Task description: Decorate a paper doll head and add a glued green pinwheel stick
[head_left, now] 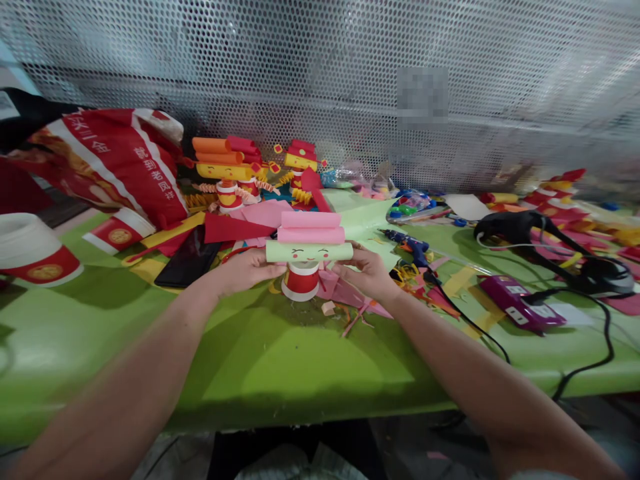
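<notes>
A paper figure stands upright in front of me. Its head is a pale green paper roll [309,252] with a drawn smiling face, topped by pink paper rolls [311,228]. Beneath the head is a red and white paper cup [301,283]. My left hand [249,271] is closed at the left end of the green roll, thumb below and fingers behind. At the other end, my right hand [369,270] pinches the roll in the same way. The fingertips behind the roll are partly hidden. Pink paper scraps [345,293] lie just right of the cup.
Finished-looking paper figures [225,170] stand behind. At left are stacked paper cups [35,250], a tipped cup [120,231], a phone [189,259] and a red bag [125,160]. Right lie a glue gun [407,247], a purple power strip [521,303], cables and a black device [550,247].
</notes>
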A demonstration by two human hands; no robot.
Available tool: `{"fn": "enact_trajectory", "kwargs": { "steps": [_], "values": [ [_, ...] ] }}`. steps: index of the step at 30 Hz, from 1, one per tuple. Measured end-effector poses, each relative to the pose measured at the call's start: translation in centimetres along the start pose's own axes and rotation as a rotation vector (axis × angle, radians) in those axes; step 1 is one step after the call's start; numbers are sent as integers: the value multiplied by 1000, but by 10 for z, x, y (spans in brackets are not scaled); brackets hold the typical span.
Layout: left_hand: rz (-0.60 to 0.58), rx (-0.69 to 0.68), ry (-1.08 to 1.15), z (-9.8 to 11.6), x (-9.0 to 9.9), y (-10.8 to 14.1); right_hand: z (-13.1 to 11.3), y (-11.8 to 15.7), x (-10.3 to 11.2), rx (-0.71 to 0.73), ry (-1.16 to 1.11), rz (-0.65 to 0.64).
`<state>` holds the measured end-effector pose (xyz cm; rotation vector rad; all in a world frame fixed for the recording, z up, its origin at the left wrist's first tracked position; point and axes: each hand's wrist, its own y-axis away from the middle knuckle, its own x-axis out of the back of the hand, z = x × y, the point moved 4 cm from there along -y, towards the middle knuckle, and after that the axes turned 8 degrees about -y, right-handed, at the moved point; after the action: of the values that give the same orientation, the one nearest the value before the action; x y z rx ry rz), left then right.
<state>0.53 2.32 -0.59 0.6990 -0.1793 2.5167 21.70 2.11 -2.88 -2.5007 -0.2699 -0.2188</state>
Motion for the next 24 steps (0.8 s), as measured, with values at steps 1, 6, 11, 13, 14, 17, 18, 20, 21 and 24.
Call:
{"fn": "enact_trajectory", "kwargs": {
  "steps": [1,6,11,13,14,17,18,20,21,24],
  "values": [
    [-13,9,29,0,-1,0,1,0,0,-25,-21,-4],
    [120,58,243,-4,3,-1,5,-3,9,-123,-143,42],
    [328,158,430,-17,17,-2,12,-10,43,-158,21,303],
    [440,208,460,-22,24,-2,14,-13,58,-154,151,367],
    [483,225,470,-24,26,-2,13,-14,64,-147,218,367],
    [539,237,497,-23,30,-2,12,-17,79,-150,390,315],
    [544,232,507,-22,30,-2,11,-18,84,-158,436,305],
    [545,222,537,-20,31,-3,9,-18,95,-190,528,294],
    [538,218,557,-19,31,-4,8,-18,100,-213,572,277],
    [489,219,606,-20,31,-9,7,-16,107,-241,661,69]
  ]
}}
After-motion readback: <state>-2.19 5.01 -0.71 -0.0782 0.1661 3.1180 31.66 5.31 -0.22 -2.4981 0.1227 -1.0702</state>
